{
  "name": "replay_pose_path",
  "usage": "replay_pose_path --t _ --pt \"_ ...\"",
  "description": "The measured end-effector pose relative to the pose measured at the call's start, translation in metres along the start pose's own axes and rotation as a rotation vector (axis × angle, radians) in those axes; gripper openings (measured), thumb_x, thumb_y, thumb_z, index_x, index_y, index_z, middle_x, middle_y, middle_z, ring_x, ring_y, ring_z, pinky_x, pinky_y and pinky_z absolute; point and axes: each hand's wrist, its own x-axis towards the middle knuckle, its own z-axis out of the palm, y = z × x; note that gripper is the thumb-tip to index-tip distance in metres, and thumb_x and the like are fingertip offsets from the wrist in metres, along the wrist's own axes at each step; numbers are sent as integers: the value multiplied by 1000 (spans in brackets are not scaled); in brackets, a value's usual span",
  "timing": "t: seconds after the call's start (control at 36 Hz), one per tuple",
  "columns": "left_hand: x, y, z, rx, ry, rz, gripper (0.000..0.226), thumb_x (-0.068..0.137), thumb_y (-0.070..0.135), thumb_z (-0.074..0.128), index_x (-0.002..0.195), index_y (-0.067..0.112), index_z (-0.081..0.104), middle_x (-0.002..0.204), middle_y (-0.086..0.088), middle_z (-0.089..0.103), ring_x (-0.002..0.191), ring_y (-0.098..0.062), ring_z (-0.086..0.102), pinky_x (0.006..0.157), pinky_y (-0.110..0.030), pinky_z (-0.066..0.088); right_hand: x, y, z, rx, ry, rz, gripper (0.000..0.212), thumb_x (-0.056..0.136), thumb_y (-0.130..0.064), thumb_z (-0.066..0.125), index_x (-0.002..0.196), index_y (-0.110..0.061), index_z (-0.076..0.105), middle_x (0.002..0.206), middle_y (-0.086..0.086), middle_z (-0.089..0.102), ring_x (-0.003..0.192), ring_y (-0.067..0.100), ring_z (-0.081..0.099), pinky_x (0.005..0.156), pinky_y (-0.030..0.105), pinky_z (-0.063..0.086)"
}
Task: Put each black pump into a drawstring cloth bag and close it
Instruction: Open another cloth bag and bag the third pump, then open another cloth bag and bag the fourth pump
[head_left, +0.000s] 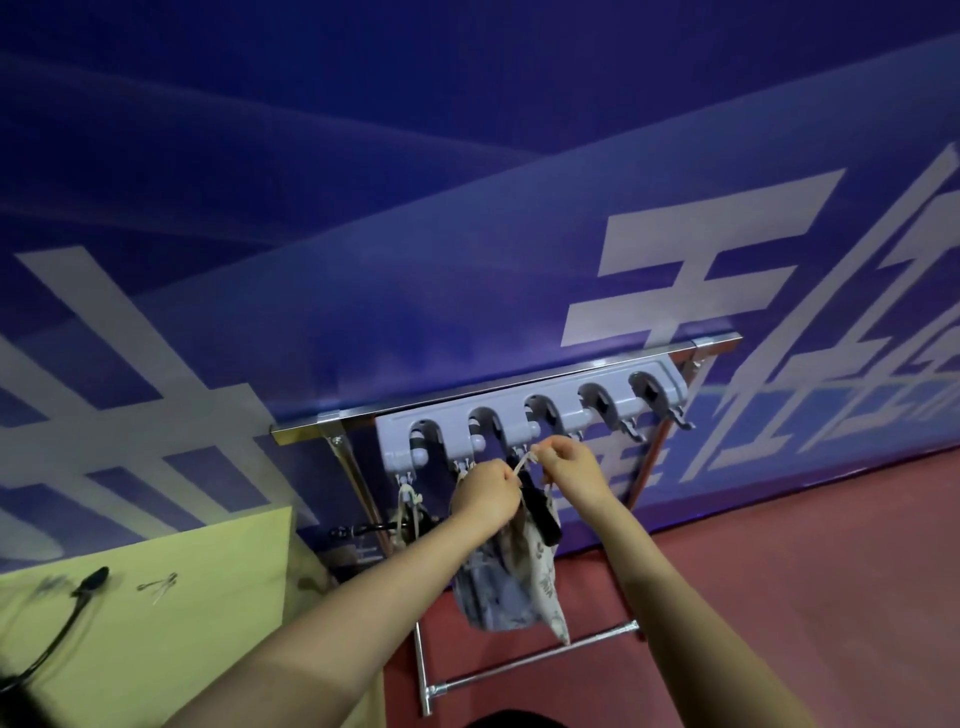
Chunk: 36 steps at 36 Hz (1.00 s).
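Observation:
A patterned grey-and-white cloth bag (511, 582) hangs below the grey hook rack (524, 415). A black pump (540, 512) sticks out of the bag's mouth. My left hand (483, 493) grips the bag's top and its cord. My right hand (571, 465) pinches the white drawstring (522, 463) just under a hook, pulling it taut between both hands. Further left, a second bag (410, 519) with a white cord hangs from the first hook, dark shapes showing in it.
The rack is fixed to a metal frame stand (535, 662) on a red floor, against a blue banner wall. A yellow-green table (156, 597) at left holds a black cable-like object (85, 592) and a small metal piece (161, 584).

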Motion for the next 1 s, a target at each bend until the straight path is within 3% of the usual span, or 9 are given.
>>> replay_pose_path --t 0.08,0.19,0.33,0.56,0.61,0.69,0.78,0.89,1.0 --pt "5 1 7 -32 46 -56 23 96 17 42 99 9 63 114 -10 66 108 -30 58 89 -35 48 7 4 5 60 13 1 27 95 -10 55 69 -10 56 59 4 50 48 0 49 52 13 42" --pt "11 0 11 -9 49 -120 30 97 19 40 113 8 63 122 -12 62 114 -31 56 88 -32 44 13 12 13 169 3 48 20 95 -10 56 76 -4 59 66 10 50 58 12 50 63 26 49" --pt "9 -5 13 10 17 -55 27 99 19 41 104 5 63 113 -14 64 105 -32 58 83 -37 46 14 23 15 204 11 127 22 93 -9 57 71 -5 60 52 -1 49 56 14 48 65 31 43" --pt "9 -15 15 8 -22 25 25 98 20 42 95 6 62 111 -16 61 102 -32 58 85 -39 46 1 26 16 216 41 189 20 92 -9 59 72 -11 58 59 0 57 53 6 54 63 25 45" --pt "7 -17 13 -16 -49 50 27 98 19 43 108 4 63 118 -16 61 109 -32 57 90 -38 46 -3 28 16 208 50 220 20 91 -8 58 71 -11 60 61 -2 58 60 10 54 67 28 47" --pt "-5 -22 5 -32 -94 84 38 100 24 42 134 9 52 138 -11 53 124 -27 51 101 -32 41 -8 30 16 227 47 237 15 93 -14 56 89 -7 68 87 8 68 87 22 64 84 35 51" --pt "-22 -36 -7 -64 -89 157 39 102 22 41 138 10 49 143 -7 48 131 -22 45 102 -27 34 -16 24 20 261 64 229 16 95 -20 55 101 -10 67 98 7 68 97 22 63 88 35 50" --pt "-43 -63 -21 -91 -42 185 34 101 22 42 131 13 56 136 -6 54 125 -19 49 99 -25 35 -26 17 38 154 258 156 23 96 -21 54 115 -12 62 113 4 62 107 18 58 95 35 46" --pt "-59 -93 -40 -227 17 148 32 101 17 42 124 11 62 125 -5 62 115 -19 57 96 -27 42 -43 -6 64 197 538 65 10 94 -19 51 99 -15 59 108 12 60 92 19 55 84 31 42"
